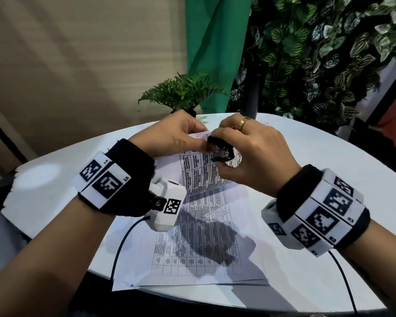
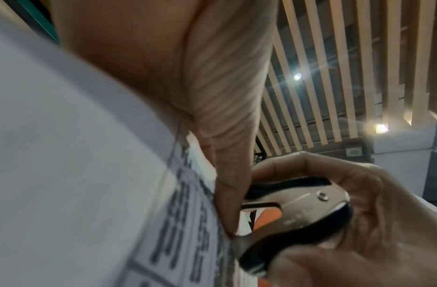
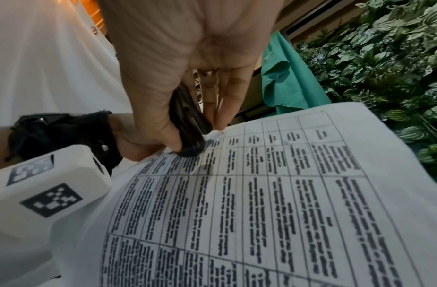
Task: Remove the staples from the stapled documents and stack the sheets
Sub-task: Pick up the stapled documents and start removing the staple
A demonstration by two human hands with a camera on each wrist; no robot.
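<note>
A stapled document (image 1: 199,172) of printed tables is lifted off the white table, curling upward. My left hand (image 1: 181,136) pinches its top corner between thumb and fingers. My right hand (image 1: 240,152) grips a black and silver staple remover (image 1: 222,151), its claws set at that corner beside my left thumb. In the left wrist view the staple remover (image 2: 298,213) shows its metal claws against the paper (image 2: 183,223). In the right wrist view the staple remover (image 3: 187,120) presses on the sheet's (image 3: 273,194) top edge. The staple itself is hidden.
More printed sheets (image 1: 192,248) lie flat on the round white table (image 1: 329,168) beneath the lifted document. A small fern (image 1: 181,90) stands at the table's far edge, with a green cloth (image 1: 215,42) and a leafy wall (image 1: 329,53) behind. Cables (image 1: 121,243) trail from both wrists.
</note>
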